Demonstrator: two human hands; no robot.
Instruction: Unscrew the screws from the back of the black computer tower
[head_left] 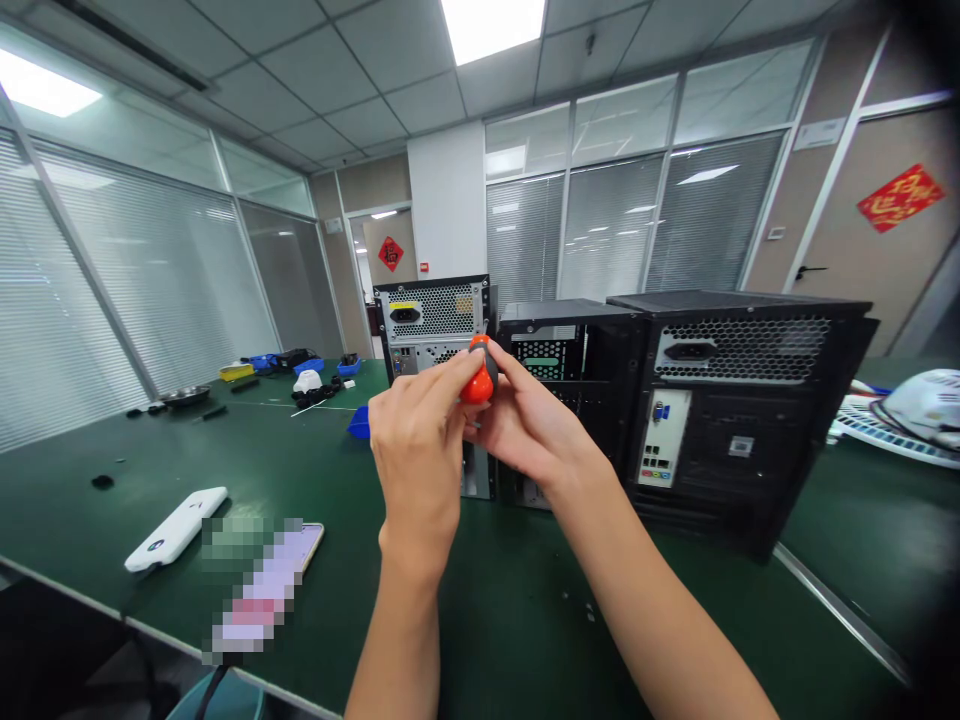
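Note:
Both hands are raised in front of the backs of the computer cases. My left hand (pixel 420 430) is closed on a screwdriver (pixel 478 385) with a red and dark grey handle, gripping it from the left. From the right side, my right hand (pixel 536 425) also closes around it, its fingers against the handle. The handle end points towards me; its shaft and tip are hidden. Just beyond the hands stand a computer case (pixel 442 300) with a silver back panel and a black computer case (pixel 570 312) with open slots.
A larger black computer case (pixel 742 420) stands at the right. On the green table (pixel 300 450) lie a white device (pixel 176 528) and a phone (pixel 277 580). Blue trays (pixel 360 422), a metal bowl (pixel 185 396) and small black parts sit further left. A white helmet (pixel 926 408) is far right.

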